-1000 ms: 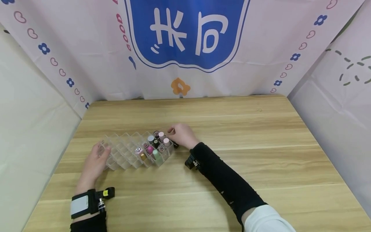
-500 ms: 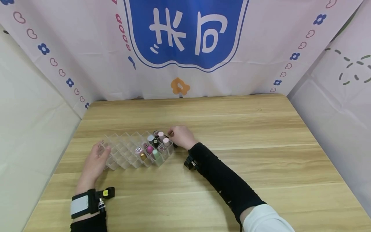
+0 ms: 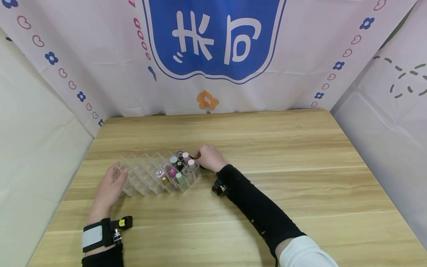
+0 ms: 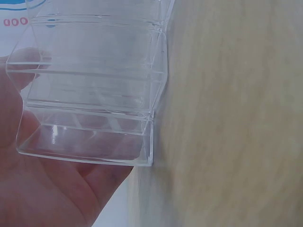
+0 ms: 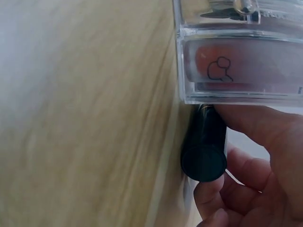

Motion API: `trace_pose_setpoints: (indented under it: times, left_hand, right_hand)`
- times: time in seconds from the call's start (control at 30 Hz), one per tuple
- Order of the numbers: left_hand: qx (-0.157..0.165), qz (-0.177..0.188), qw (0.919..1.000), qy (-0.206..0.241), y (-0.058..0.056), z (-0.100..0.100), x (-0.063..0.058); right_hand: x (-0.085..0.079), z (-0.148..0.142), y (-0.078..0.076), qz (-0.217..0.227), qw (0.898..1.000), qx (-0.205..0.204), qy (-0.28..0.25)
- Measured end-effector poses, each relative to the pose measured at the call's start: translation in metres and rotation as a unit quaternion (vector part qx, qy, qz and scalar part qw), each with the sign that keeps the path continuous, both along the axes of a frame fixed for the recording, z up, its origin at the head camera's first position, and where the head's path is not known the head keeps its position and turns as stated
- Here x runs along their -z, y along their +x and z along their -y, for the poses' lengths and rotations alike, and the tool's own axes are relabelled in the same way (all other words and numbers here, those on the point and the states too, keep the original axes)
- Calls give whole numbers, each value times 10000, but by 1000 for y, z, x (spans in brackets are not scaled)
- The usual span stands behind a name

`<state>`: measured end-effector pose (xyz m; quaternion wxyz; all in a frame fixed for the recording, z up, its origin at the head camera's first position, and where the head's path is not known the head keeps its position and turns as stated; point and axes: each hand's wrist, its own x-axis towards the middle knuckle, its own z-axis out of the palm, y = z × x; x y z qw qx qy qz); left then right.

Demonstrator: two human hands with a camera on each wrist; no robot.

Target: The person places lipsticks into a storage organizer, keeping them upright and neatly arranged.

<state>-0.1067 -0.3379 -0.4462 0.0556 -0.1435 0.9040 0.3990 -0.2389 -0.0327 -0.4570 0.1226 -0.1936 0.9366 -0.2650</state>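
A clear plastic lipstick organizer (image 3: pixel 138 181) with diamond-shaped compartments stands on the table. My left hand (image 3: pixel 108 187) grips its left end, thumb and fingers on either side, as the left wrist view of the organizer (image 4: pixel 94 90) shows. Several lipsticks and gloss tubes, among them a green one (image 3: pixel 180 179) and a magenta one (image 3: pixel 172 172), fill the right-hand compartments. Just beyond the right end is my right hand (image 3: pixel 211 158). In the right wrist view its thumb and curled fingers pinch a black lipstick tube (image 5: pixel 204 161) lying low against the organizer, close to the tabletop.
The wooden table (image 3: pixel 277 148) extends around the organizer on all sides. A white printed cloth (image 3: pixel 173 94) hangs along the back edge, with pale cloth walls at left and right.
My right hand has shifted slightly down and its fingers have come down onto the black tube beside the organizer. The left hand keeps its hold on the organizer.
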Motion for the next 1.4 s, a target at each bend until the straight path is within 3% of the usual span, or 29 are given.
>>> trace_pose_setpoints:
  times: [0.2,0.6,0.77,1.1,1.4]
  left_hand:
    - [12,-11,10000,-20,0,0,3]
    - [12,107,9999,96,2,3,5]
    - [-17,109,9999,131,3,3,4]
    - [12,-7,10000,83,4,3,3]
    - [3,0,10000,28,2,2,2]
  right_hand:
    - [1,-2,1,-34,10000,33,-38]
    - [3,-9,1,93,9971,250,-714]
    - [1,-13,1,245,9916,328,-1228]
    - [-11,-15,3,228,9835,485,-1726]
    - [-30,-19,9,130,9665,692,-2470]
